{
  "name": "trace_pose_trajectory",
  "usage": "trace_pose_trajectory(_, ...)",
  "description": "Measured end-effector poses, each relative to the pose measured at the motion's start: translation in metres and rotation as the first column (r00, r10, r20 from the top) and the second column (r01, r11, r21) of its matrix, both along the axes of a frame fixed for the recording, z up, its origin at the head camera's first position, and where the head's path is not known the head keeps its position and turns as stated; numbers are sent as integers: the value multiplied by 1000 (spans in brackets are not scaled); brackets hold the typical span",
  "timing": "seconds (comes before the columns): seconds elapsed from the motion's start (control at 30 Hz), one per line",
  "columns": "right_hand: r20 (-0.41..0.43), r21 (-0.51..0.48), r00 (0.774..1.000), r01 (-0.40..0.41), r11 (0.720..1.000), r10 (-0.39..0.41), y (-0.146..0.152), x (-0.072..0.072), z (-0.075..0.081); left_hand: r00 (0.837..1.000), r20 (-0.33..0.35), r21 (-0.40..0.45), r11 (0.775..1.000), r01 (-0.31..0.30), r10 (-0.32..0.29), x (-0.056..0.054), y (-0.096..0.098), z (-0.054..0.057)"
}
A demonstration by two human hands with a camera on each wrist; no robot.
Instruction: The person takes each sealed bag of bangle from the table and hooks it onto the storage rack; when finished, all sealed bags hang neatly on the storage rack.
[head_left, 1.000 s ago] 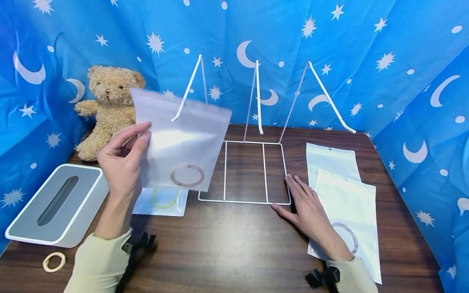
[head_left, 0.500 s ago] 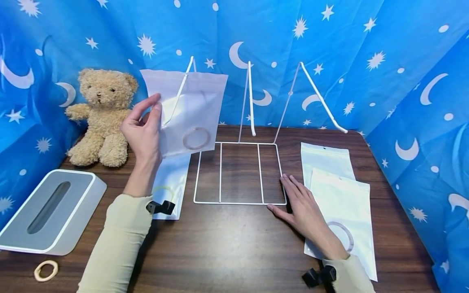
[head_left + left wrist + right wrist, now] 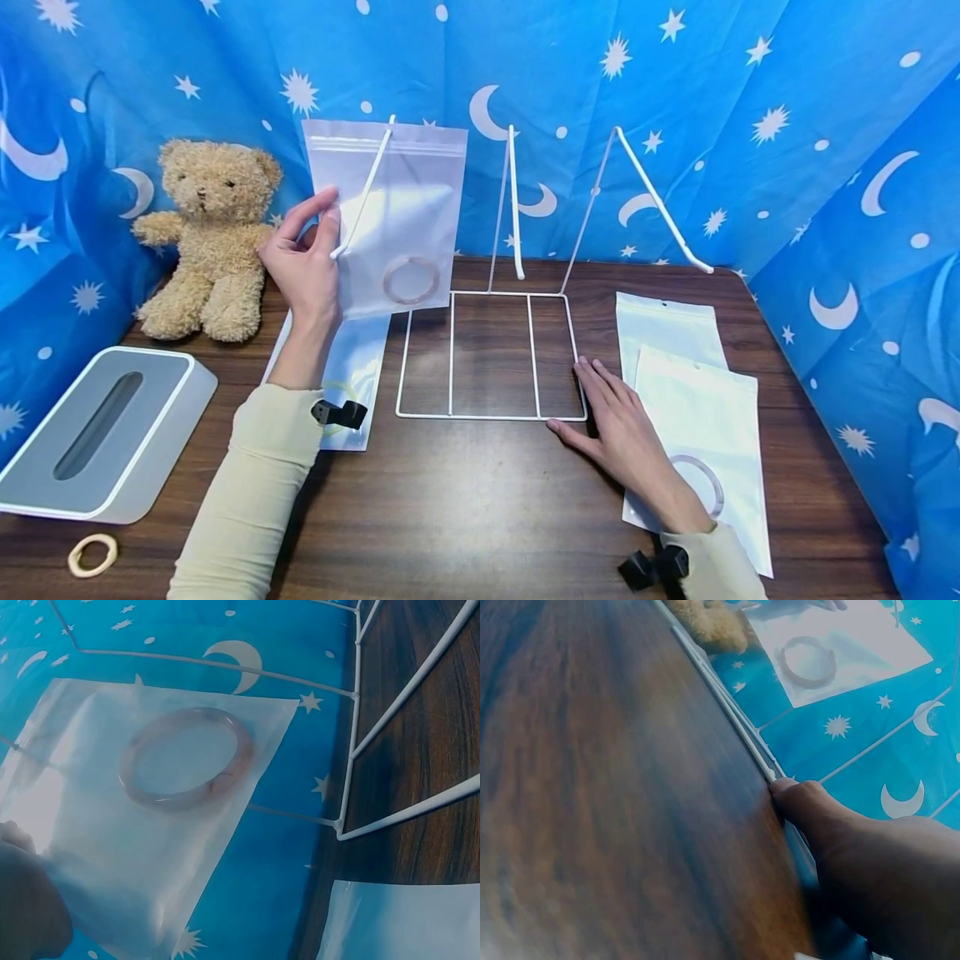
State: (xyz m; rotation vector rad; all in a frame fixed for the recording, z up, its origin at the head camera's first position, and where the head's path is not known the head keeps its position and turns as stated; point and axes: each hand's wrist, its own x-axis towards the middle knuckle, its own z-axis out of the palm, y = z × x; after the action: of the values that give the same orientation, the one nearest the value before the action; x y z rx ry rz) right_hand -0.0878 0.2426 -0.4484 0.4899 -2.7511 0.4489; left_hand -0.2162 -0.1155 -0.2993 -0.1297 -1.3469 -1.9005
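My left hand (image 3: 303, 258) pinches the left edge of a clear zip bag (image 3: 427, 200), with a pale pinkish bangle (image 3: 411, 302) lying low inside it. The bag is upright at the left arm (image 3: 365, 196) of a white wire display rack (image 3: 491, 417). That arm comes out in front of the bag from near its top edge; the hang hole is too small to make out. My right hand (image 3: 626, 433) rests at the rack base's front right corner, fingers extended, thumb (image 3: 799, 791) touching the wire. The rack's middle arm (image 3: 514, 208) and right arm (image 3: 663, 200) carry nothing.
Two white zip bags (image 3: 720, 417) overlap at the right, the nearer holding a bangle. Another bag (image 3: 360, 358) with a yellowish ring lies under my left forearm. A teddy bear (image 3: 213, 242), a tissue box (image 3: 105, 433) and a pale ring (image 3: 93, 556) stand or lie at left.
My left hand has raised the bag and slid it back along the rack's left arm, so its top edge is near the arm's upper end. My right hand stays on the rack's corner.
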Motion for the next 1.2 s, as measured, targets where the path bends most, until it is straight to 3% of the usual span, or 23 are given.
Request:
trace_pose_trajectory(0.1,-5,1,1000,-4,1000,4,0,0,0,1000,-3,-11,1000,7,-7,1,-1,-1)
trace_pose_trajectory(0.23,-14,2,1000,-11,1000,11,1,0,0,1000,-9,-133,991,-13,12,3,-4,-4)
trace_pose_trajectory(0.33,-14,1,1000,-10,1000,10,1,0,0,1000,-9,-224,974,-31,30,4,-8,-6)
trace_pose_trajectory(0.57,4,3,1000,-6,1000,6,0,-1,0,1000,-1,-355,935,-1,1,12,-17,-12)
trace_pose_trajectory(0.73,-5,-1,1000,-11,1000,11,1,-2,1,999,50,-417,909,16,5,24,-30,-17)
trace_pose_trajectory(0.83,-4,-2,1000,-7,1000,7,2,-2,1,993,105,-476,879,5,52,32,-44,-26)
trace_pose_trajectory(0.97,4,-2,1000,-9,1000,9,1,-2,0,959,232,-569,822,-1,162,42,-65,-49)
trace_pose_trajectory(1.07,14,0,1000,-6,1000,6,0,-1,-1,916,331,-627,778,34,227,52,-78,-65)
trace_pose_trajectory(1.2,29,4,1000,5,1000,-5,-1,-1,-1,858,418,-694,714,90,298,67,-90,-78)
